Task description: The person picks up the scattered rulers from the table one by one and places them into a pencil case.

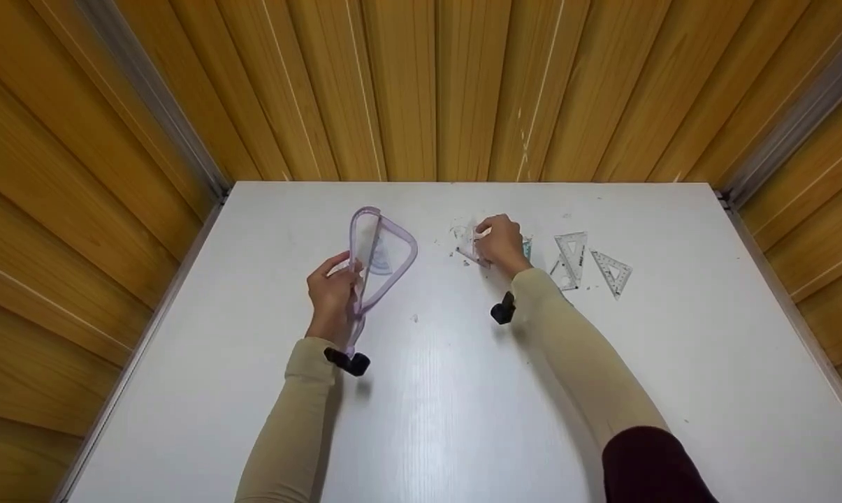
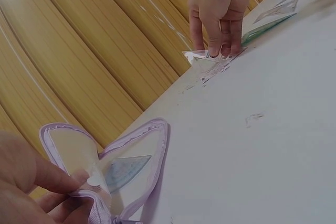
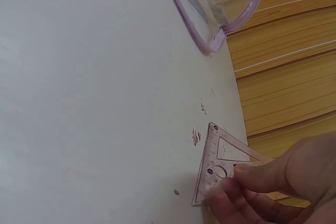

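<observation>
the left hand [image 1: 333, 293] grips a clear plastic zip pouch with lilac fabric edging [image 1: 379, 255], fingers and thumb curled round its near end so that the mouth stands open above the white table [image 1: 427, 405]. in the left wrist view the thumb and fingers [image 2: 50, 177] pinch the pouch's edge, and a pale blue see-through protractor [image 2: 126, 169] lies inside it. the pouch sits left of the table's middle, with its open loop pointing to the far side.

the right hand [image 1: 501, 243] is to the right of the pouch and well apart from it, farther across the table. its fingertips [image 3: 247, 179] curl down and pinch a clear pinkish plastic set square [image 3: 220, 163], which is tilted with one edge lifted off the tabletop. in the left wrist view the same set square shows under the fingers, touching the table by its lower edge. a greenish transparent ruler piece [image 1: 527, 246] lies just beside the right hand on its right.

further right lie two more clear plastic triangles [image 1: 592, 262], flat on the table, close together. small dark scuffs [image 3: 197, 136] mark the surface near the set square. ribbed yellow wood panelling [image 1: 421, 84] rises behind the far edge of the table and along both sides.
</observation>
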A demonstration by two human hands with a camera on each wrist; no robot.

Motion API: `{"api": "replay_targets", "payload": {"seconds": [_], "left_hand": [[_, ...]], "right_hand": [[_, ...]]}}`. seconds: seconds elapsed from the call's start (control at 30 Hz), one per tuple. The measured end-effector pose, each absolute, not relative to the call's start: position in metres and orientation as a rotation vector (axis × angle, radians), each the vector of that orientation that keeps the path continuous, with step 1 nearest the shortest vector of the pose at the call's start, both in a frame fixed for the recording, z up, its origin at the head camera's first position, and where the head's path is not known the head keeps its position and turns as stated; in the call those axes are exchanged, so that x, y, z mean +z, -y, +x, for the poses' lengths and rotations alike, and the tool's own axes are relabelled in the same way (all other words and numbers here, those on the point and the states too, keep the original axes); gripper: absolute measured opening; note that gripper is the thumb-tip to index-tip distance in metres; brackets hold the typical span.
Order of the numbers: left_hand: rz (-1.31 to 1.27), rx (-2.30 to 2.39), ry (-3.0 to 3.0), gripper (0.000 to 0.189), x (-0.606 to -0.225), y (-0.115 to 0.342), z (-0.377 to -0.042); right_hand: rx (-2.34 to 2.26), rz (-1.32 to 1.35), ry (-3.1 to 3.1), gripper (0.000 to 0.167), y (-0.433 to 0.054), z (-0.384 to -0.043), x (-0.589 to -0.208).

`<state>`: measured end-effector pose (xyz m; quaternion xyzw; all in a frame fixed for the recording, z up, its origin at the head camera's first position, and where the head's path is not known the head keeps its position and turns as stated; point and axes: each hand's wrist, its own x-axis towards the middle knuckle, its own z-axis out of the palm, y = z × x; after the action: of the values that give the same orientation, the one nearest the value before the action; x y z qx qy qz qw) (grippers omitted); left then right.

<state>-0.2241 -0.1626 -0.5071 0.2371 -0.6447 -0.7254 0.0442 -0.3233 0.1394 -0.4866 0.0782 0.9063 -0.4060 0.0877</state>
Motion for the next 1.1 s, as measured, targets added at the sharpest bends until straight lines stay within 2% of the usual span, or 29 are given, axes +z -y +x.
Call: {"api": "replay_targets", "payload": {"seconds": [1.1], "left_hand": [[0.705,-2.194,2.02,0.038,-0.506,0.163,-0.223]], "right_hand": [[-1.497,0.186,-2.532,0.03,-0.133,-0.323,-0.464]]}}
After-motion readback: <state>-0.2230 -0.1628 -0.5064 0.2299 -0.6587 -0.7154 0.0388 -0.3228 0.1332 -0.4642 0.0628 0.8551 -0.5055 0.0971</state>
